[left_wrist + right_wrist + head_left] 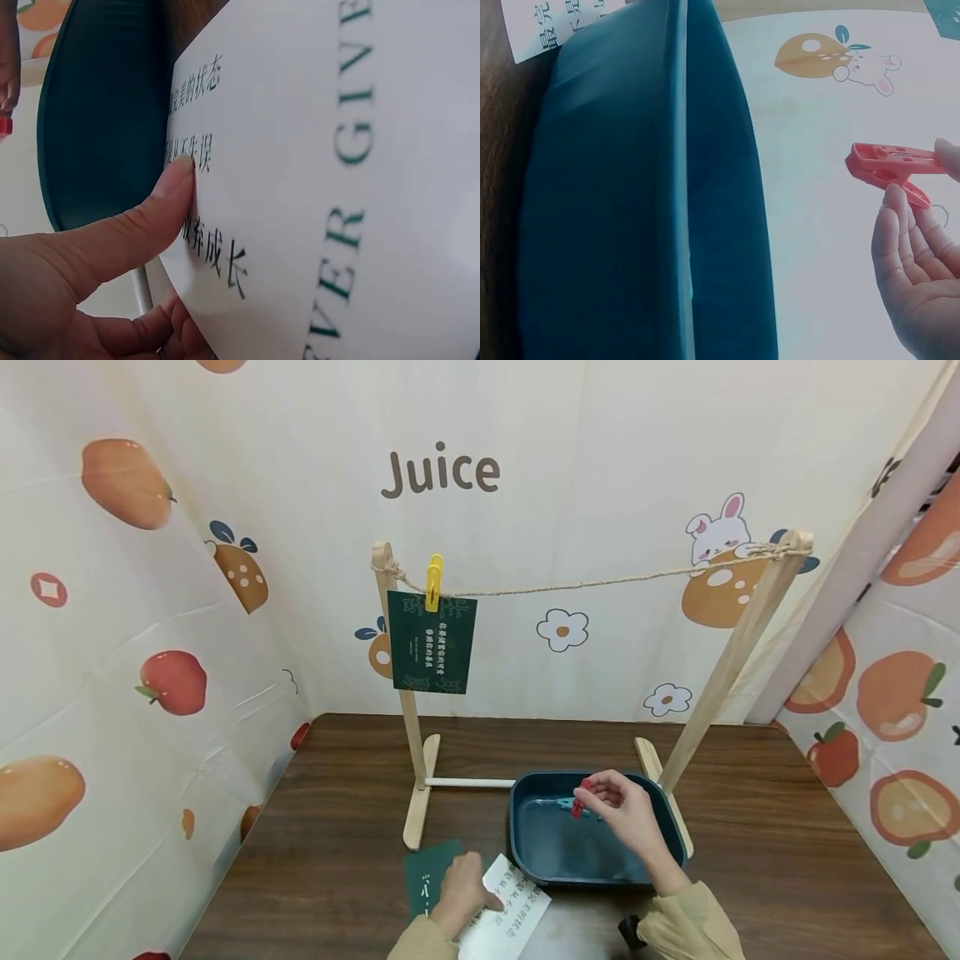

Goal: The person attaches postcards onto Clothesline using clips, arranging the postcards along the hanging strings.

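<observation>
My right hand (621,810) pinches a red clothespin (889,161) between thumb and fingertips, above the dark blue tray (555,868). In the head view, a light blue clothespin (564,803) lies inside that tray, partly behind the hand. With its thumb on the printed face and its fingers beneath, my left hand (112,262) holds a white card (405,247) lettered in green and black. That card is tilted near the tray's left side. Under and left of the left hand, a dark green card (422,881) lies on the table.
A wooden stand (412,735) carries a sagging twine line (570,587) between two posts. From its left end hangs a dark green card (408,643), clipped by a yellow clothespin (434,578). A white rod (480,783) joins the feet behind the tray. Printed cloth surrounds the wooden table (315,860).
</observation>
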Demonstrator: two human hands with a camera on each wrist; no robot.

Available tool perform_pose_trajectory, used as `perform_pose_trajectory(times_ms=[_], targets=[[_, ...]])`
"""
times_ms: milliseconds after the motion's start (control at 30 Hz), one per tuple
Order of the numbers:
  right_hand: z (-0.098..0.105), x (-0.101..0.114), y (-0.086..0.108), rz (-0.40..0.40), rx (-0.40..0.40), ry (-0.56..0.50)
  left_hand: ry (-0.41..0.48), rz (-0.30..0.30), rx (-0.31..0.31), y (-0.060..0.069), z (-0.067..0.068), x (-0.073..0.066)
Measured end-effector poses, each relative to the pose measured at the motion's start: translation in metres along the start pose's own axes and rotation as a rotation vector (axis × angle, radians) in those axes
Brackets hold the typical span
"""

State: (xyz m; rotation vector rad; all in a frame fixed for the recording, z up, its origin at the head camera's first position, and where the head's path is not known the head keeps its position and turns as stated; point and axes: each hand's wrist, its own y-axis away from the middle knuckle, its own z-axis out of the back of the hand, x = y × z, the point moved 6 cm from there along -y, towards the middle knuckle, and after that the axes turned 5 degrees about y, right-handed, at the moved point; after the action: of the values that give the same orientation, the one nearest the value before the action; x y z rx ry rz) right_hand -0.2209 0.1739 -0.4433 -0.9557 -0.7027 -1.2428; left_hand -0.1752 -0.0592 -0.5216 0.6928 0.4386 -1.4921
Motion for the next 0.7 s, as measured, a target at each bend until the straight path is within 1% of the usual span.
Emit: perform_pose_trajectory(times_ms=[133, 200, 267, 433, 500, 600, 700], targets=[[0.002, 0.003, 0.001, 0.013, -0.006, -0.014, 0.027, 0.008, -0.002, 0.0, 0.007, 0.001], [0.003, 0.004, 0.001, 0.017, -0.008, -0.022, 0.031, -0.007, -0.004, 0.001, 0.01, 0.001], [0.0, -0.015, -0.004, 0.066, -0.018, -0.017, 0.049, -0.018, -0.004, 0.002, 0.013, 0.001], [0.003, -0.013, -0.004, 0.108, -0.025, -0.049, 0.089, -0.016, 0.013, 0.003, 0.02, 0.005], [0.009, 0.012, -0.001, 0.069, -0.016, -0.085, 0.104, -0.01, 0.03, 0.003, 0.022, 0.007], [0.013, 0.022, -0.001, 0.058, -0.007, -0.131, 0.125, 0.005, 0.055, 0.003, 0.024, 0.011], [0.016, 0.03, -0.001, 0.079, 0.003, -0.182, 0.165, 0.047, 0.09, 0.004, 0.026, 0.014]])
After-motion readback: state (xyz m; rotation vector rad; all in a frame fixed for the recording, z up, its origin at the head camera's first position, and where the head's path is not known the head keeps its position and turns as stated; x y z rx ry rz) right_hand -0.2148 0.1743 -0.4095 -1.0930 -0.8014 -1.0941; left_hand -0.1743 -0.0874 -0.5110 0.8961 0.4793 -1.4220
